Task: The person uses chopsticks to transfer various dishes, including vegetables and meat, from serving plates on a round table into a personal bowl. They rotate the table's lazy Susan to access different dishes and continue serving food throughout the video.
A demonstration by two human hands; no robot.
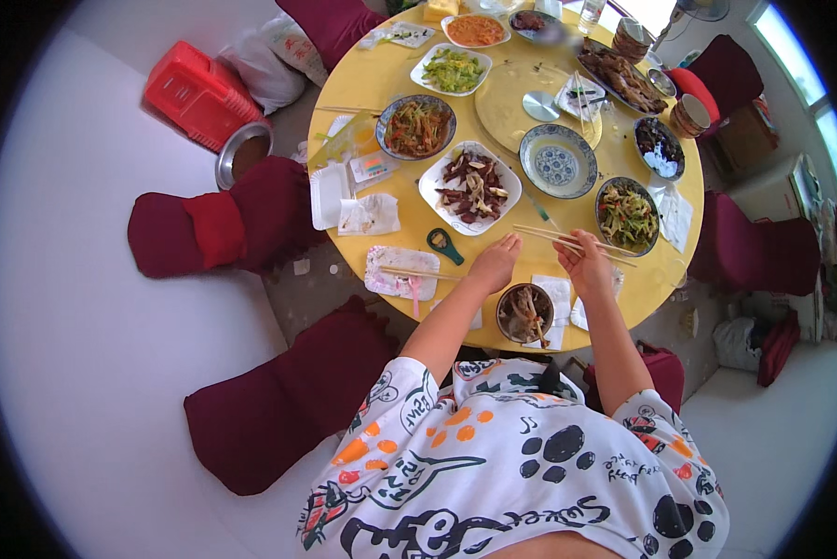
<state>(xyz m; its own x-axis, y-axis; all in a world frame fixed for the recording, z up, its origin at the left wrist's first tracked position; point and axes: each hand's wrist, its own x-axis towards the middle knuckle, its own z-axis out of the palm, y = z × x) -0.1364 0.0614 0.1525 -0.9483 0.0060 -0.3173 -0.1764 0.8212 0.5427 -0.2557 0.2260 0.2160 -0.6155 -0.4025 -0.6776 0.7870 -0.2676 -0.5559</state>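
Note:
My right hand (586, 264) grips a pair of wooden chopsticks (554, 235), their tips pointing left over the yellow-covered table. Beside it on the left, my left hand (496, 262) hovers near the table; whether it holds anything cannot be made out. Between my forearms stands a bowl of bones (524, 313). A square white plate of dark sliced meat (475, 189) lies just beyond my left hand, with a green-handled bottle opener (445, 247) at its near left. An oval dish of green vegetables (628, 215) is to the right of my right hand.
An empty blue-patterned bowl (558, 161) sits at the glass turntable (502, 105). Around it are a noodle-like dish (416, 127), a lettuce plate (452, 69) and a fish or meat platter (622, 75). A paper tray (402, 272) holds chopsticks. Maroon covered chairs (285, 398) surround the table.

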